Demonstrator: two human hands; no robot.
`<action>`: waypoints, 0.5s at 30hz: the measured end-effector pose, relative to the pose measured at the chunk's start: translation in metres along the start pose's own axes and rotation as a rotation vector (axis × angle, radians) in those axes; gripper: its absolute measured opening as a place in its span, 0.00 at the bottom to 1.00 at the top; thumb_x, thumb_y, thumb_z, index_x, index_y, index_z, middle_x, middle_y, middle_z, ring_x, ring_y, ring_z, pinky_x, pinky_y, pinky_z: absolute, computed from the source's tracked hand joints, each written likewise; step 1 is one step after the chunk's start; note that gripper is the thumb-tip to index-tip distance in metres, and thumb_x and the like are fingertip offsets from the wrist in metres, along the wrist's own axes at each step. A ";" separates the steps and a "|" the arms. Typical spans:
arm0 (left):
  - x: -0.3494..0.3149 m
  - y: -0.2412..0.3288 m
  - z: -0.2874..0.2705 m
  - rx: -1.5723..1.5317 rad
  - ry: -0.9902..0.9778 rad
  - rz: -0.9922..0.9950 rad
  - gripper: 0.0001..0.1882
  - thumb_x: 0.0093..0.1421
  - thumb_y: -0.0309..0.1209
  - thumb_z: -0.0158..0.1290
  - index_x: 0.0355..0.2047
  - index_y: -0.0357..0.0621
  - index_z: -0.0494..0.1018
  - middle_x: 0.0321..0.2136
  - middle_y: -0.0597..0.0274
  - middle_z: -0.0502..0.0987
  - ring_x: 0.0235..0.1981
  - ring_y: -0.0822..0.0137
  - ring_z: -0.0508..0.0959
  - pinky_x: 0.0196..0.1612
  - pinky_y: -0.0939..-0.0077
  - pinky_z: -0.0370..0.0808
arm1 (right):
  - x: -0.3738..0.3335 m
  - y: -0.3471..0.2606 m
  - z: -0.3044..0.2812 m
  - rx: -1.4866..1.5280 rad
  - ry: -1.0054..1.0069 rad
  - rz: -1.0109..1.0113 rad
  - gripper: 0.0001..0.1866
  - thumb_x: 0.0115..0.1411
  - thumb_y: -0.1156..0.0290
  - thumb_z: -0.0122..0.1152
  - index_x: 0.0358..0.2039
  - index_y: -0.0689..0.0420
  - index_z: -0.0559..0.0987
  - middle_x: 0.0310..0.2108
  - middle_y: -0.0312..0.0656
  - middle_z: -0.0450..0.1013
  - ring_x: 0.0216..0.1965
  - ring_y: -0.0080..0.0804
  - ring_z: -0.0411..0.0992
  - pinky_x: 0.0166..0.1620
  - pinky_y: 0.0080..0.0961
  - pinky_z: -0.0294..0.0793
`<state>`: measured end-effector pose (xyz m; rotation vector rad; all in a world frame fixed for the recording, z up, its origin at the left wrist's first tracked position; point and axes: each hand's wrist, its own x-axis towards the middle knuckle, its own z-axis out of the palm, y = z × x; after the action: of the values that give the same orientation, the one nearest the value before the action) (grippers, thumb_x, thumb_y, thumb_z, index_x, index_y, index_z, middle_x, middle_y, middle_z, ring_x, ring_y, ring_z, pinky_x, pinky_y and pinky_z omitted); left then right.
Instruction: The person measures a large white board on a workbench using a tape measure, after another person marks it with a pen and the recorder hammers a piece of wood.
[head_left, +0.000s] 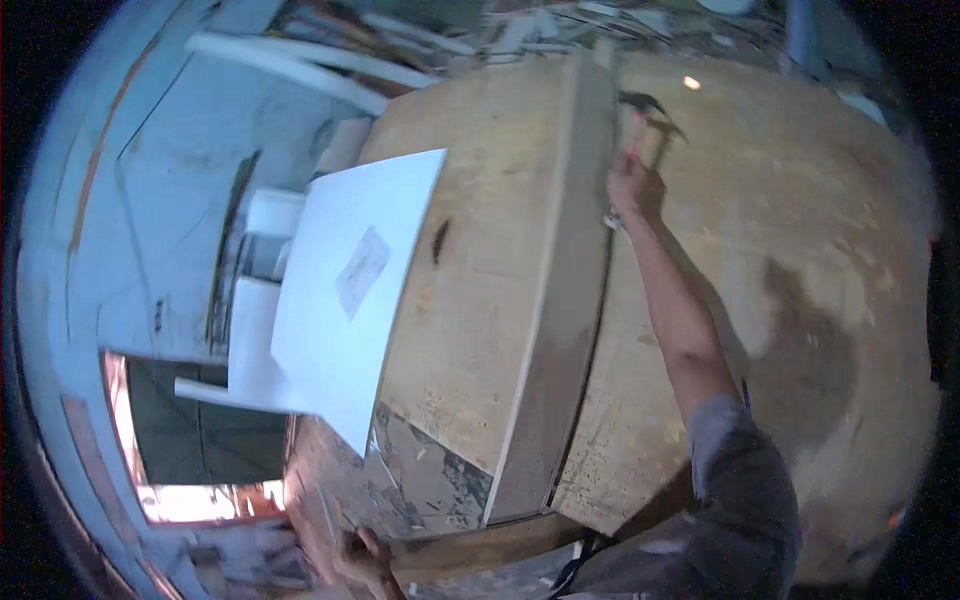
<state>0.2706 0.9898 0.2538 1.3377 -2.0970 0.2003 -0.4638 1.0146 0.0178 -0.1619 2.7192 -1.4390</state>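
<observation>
My right hand (pixel 636 188) reaches far across the bench, closed round the red handle of a claw hammer (pixel 640 125). The hammer's dark head lies at the far end, beside a long raised wooden beam (pixel 555 310) that runs up the bench. The hand is close to this beam's right side. Low at the left, near the bench's front edge, my left hand (pixel 365 562) hangs with its fingers loosely bent and apart. It looks dim and a little blurred, and nothing shows in it.
The plywood bench top (pixel 780 200) spreads on both sides of the beam. A large white panel (pixel 350 270), with a clear packet (pixel 362 270) on it, overhangs the left edge. White boards (pixel 290 65) and wood scraps (pixel 560 25) lie at the back. A window opening (pixel 200 435) is at left.
</observation>
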 end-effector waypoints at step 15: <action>0.009 0.065 -0.038 0.157 -0.264 -0.126 0.08 0.53 0.30 0.60 0.22 0.40 0.74 0.21 0.54 0.77 0.27 0.51 0.81 0.32 0.62 0.76 | -0.249 0.147 -0.111 0.694 -0.458 0.665 0.17 0.69 0.54 0.56 0.29 0.53 0.73 0.16 0.31 0.66 0.13 0.22 0.64 0.17 0.26 0.62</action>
<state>0.2285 1.0302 0.3020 1.6620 -2.2397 0.1443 -0.2376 1.2184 -0.0404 0.3634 1.5685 -1.7151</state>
